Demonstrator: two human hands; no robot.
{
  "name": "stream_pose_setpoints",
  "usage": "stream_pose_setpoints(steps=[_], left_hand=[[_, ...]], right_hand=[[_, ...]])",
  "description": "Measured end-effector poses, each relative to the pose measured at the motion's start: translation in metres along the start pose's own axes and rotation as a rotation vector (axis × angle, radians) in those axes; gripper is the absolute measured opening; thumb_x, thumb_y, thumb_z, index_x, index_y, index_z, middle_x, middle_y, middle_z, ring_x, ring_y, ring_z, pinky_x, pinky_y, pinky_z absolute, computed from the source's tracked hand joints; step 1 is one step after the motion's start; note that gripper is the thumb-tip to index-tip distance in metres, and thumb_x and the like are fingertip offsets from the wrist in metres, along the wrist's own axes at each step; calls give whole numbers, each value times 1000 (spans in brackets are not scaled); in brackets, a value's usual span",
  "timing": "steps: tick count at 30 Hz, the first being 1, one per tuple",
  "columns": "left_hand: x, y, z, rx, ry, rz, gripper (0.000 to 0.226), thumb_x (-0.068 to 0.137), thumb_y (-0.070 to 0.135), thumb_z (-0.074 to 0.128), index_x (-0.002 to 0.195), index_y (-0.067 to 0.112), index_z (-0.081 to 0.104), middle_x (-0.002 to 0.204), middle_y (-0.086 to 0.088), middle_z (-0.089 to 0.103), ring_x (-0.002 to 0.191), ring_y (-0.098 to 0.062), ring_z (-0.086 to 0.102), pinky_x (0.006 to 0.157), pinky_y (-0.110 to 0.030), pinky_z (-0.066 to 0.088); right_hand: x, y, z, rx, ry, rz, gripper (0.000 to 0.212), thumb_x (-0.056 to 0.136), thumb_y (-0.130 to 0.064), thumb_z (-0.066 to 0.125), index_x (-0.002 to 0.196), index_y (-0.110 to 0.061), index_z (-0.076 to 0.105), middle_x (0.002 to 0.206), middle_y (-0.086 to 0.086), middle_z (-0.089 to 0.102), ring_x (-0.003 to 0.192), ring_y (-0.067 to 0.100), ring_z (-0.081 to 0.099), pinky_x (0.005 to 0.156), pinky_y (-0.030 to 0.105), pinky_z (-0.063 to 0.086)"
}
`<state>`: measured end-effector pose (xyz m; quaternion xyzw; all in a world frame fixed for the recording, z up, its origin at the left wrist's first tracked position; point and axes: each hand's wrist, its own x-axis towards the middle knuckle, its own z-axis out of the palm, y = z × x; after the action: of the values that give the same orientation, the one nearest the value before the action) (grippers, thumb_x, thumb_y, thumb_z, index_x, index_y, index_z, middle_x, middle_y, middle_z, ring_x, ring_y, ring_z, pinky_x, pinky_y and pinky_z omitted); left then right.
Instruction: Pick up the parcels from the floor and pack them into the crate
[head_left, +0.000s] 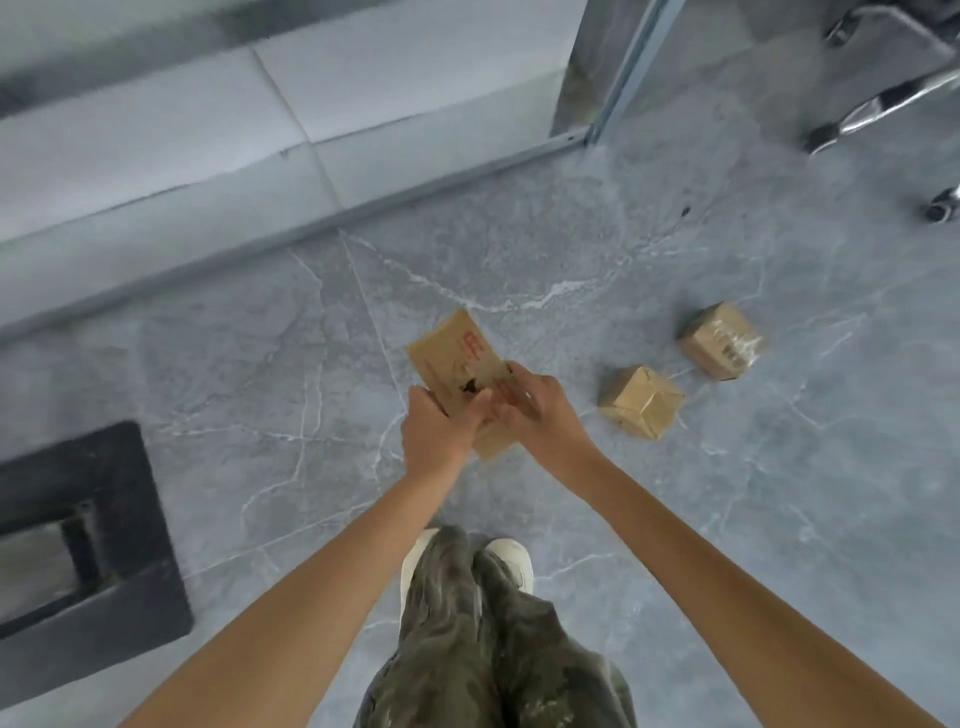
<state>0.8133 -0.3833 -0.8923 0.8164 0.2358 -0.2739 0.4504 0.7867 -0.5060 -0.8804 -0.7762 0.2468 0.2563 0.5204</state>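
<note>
Head view, person standing, looking down at grey marbled floor (260, 395). Both arms reach forward; both hands are on one flat parcel (457, 353), brown card with red print on its top face, held off the floor in front of the body, long axis slanting away to the left. Left hand (436, 434) grips the near left edge, fingers curled round it. Right hand (543, 410) holds the near right side, fingers bent over the top face; thumb position cannot be made out because of blur. The two hands are almost touching over the near end of the parcel. Two further parcels lie on the floor to the right: near square parcel (641, 408), wrapped in brown tape, and far square parcel (719, 340), just beyond it, the two apart. Black crate (148, 545) sits on the floor at the left edge, well apart from all three parcels, opening upward, interior only partly in view. Chair base (883, 109) with castors at upper right. White shoes (511, 558) and olive trousers (483, 649) below the hands.
</note>
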Motion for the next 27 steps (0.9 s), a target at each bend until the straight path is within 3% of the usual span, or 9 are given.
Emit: stream_pose_setpoints(steps=[1,4,8,11,13,17,21,23,27], left_hand=[[-20,28,-17,-14,11,20,48,72,46,76,92,13,46,79,6,57,77,-17,60,70,-36,53],[-84,110,-71,-52,37,112,46,70,50,75,88,16,49,81,3,62,74,-15,63,70,-40,56],[-176,215,-148,-46,94,270,39,76,51,69,81,19,47,78,3,61,66,-7,58,54,-22,45],[-241,280,-201,-41,168,383,39,78,50,67,76,19,44,72,6,57,63,-6,54,48,-15,36],[-278,311,-230,-66,210,439,41,77,50,68,77,17,44,74,4,58,66,-11,57,51,-20,37],[-339,349,-276,-158,286,540,42,75,53,68,78,18,45,84,2,60,76,-13,60,59,-22,44],[-384,367,-315,-259,338,658,40,76,47,71,77,20,42,90,-1,61,81,-11,60,60,-19,45],[-407,369,-331,-311,332,678,37,78,44,70,78,21,41,92,1,62,84,-9,60,60,-17,44],[-454,357,-362,-448,278,684,37,83,38,67,94,11,44,90,5,59,79,-5,60,58,-13,42]], right_hand=[[-20,-27,-14,-14,39,-32,51,92,-26,52,142,-26,40,127,3,41,109,13,48,83,12,44],[-92,-110,-60,14,144,-132,51,95,-16,49,141,-34,37,125,2,38,116,14,44,96,23,42],[-181,-212,-104,101,266,-300,55,93,-5,52,127,-44,35,114,-3,41,102,2,48,78,1,40],[-243,-278,-129,171,291,-420,55,92,-4,55,127,-42,35,109,-9,42,97,-8,50,77,1,42],[-281,-314,-143,197,300,-498,55,92,-4,55,131,-37,36,111,-8,43,99,-8,51,80,4,45],[-345,-368,-155,221,311,-636,54,92,-11,58,137,-34,41,121,-4,49,108,5,54,93,26,51],[-397,-403,-149,281,345,-774,53,92,-12,59,134,-38,43,125,-14,52,107,8,57,89,32,55],[-419,-418,-140,305,346,-813,52,92,-10,58,137,-32,43,127,-13,54,107,5,57,87,29,55],[-466,-439,-113,311,358,-889,54,91,1,55,138,-24,42,119,-12,60,100,-4,58,78,9,48]])
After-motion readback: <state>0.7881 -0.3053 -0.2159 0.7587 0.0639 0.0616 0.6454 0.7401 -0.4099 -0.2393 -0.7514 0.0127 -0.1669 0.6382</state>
